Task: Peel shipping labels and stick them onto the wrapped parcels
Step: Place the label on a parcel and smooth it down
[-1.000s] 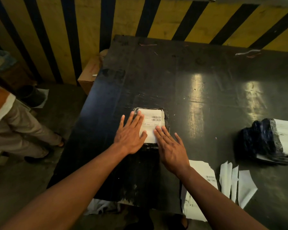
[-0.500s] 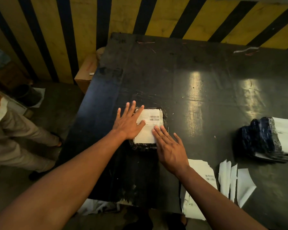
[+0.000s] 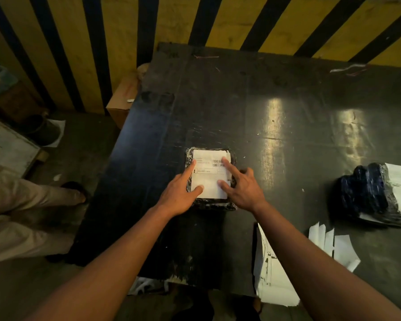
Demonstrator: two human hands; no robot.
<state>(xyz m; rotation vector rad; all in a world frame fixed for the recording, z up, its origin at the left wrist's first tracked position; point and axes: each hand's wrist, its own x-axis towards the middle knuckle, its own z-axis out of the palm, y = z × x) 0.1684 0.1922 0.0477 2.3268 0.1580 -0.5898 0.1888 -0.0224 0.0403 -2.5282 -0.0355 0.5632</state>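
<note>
From the head camera, a small parcel (image 3: 210, 200) wrapped in dark, crinkled plastic lies flat on the black surface (image 3: 287, 126), near its front-left part, with a white label (image 3: 210, 179) covering most of its top face. The left hand (image 3: 180, 193) and the right hand (image 3: 243, 189) rest on either side of the label, each with forefinger and thumb spread out and pressing on the paper; neither grip is closed round anything, and the remaining fingers seem to lie loosely over the parcel's edges. The parcel looks light and somewhat soft, the film slick and wrinkled, so the label will probably need rubbing outward from its middle to lie flat. To lift it, taking hold at the two long sides seems safest, since the wrap could slide under a one-sided pinch. At the right lies a stack of wrapped parcels (image 3: 366, 193), and near the front edge loose sheets of labels (image 3: 273, 274) and peeled backing strips (image 3: 333, 246).
</note>
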